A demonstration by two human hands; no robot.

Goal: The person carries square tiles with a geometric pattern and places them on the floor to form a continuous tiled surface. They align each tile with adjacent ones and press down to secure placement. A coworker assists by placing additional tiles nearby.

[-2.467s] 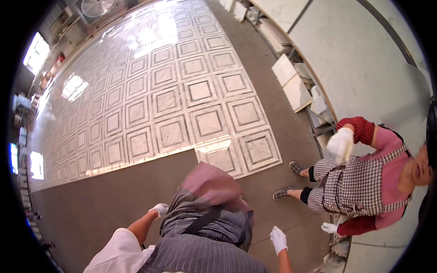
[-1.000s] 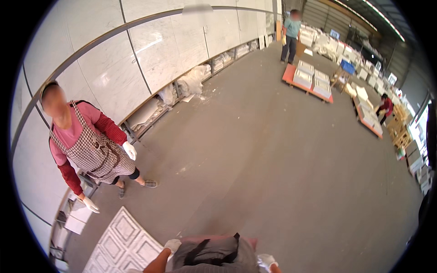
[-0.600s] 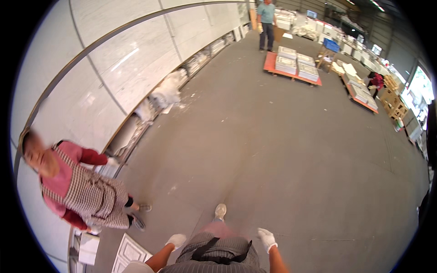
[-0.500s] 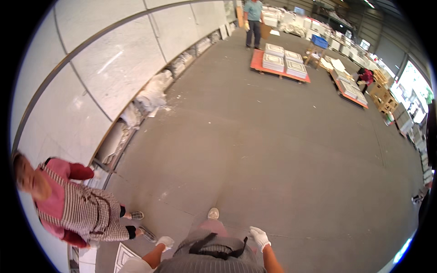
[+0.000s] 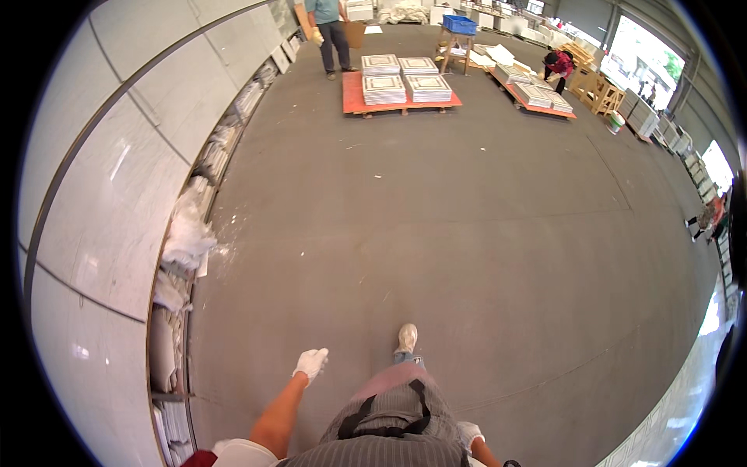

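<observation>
My left hand (image 5: 312,364), in a white glove, swings out ahead of my body above the grey floor. Its fingers look loosely curled, and nothing shows in them. My right hand (image 5: 469,433), gloved in white too, hangs close by my side at the lower edge. The apron partly covers it, so its fingers cannot be made out. Between the hands is my grey striped apron (image 5: 401,447) with black straps. One pale shoe (image 5: 407,338) is out in front on the floor. Neither hand touches any object.
Large pale slabs (image 5: 101,226) line the left, with wrapped bundles (image 5: 187,229) along their foot. Ahead, a red pallet (image 5: 354,93) bears stacked patterned tiles (image 5: 384,89). A person (image 5: 331,35) stands beside it. Another person (image 5: 557,66) bends over a second pallet (image 5: 533,107) at right.
My view has turned right and moved forward, bringing the pallets nearer the middle. My left hand has swung forward, my right hand back. The person in the striped apron at left is out of view.
</observation>
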